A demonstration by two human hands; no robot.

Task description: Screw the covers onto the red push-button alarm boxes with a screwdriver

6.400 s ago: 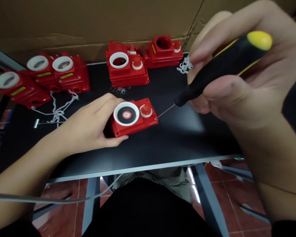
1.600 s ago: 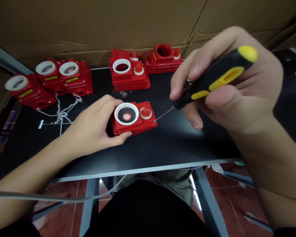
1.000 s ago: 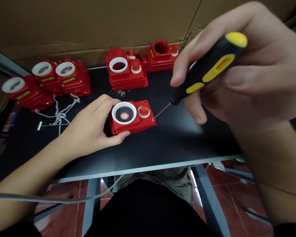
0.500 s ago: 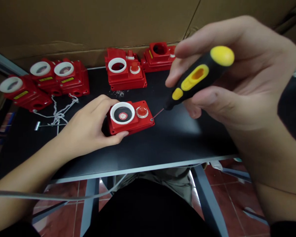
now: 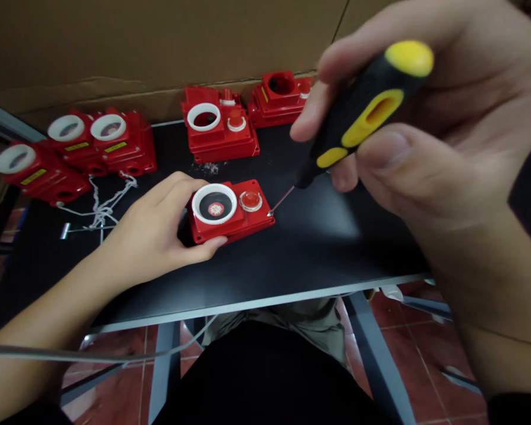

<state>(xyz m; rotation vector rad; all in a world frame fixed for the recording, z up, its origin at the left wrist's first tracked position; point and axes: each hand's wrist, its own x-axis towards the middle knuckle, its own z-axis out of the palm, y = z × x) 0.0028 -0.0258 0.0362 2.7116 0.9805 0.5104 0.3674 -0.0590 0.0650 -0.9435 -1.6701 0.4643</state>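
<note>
My left hand [image 5: 163, 227] grips the left end of a red box [image 5: 243, 221] lying on the black table, thumb along the near side and fingers behind. The box has a white ring [image 5: 214, 204] around a dark round window and a red round cap [image 5: 250, 200] beside it. Above and to the right, my right hand [image 5: 407, 118] is closed around the black and yellow handle of a screwdriver [image 5: 358, 118]. Its thin shaft slants down to a screw [image 5: 269, 213] at the box's right corner, and the tip appears to touch it.
Several similar red boxes stand behind: a group [image 5: 124, 141] at the left with white cords [image 5: 101, 209], another [image 5: 223, 139] at the back middle and one [image 5: 278, 100] beside it. A metal T-shaped tool [image 5: 65, 230] lies left. Cardboard [image 5: 159, 47] backs the table.
My right hand and the screwdriver handle have come nearer the camera, with the handle tilted and shifted slightly. The tip stays at the box's corner screw. My left hand keeps its hold.
</note>
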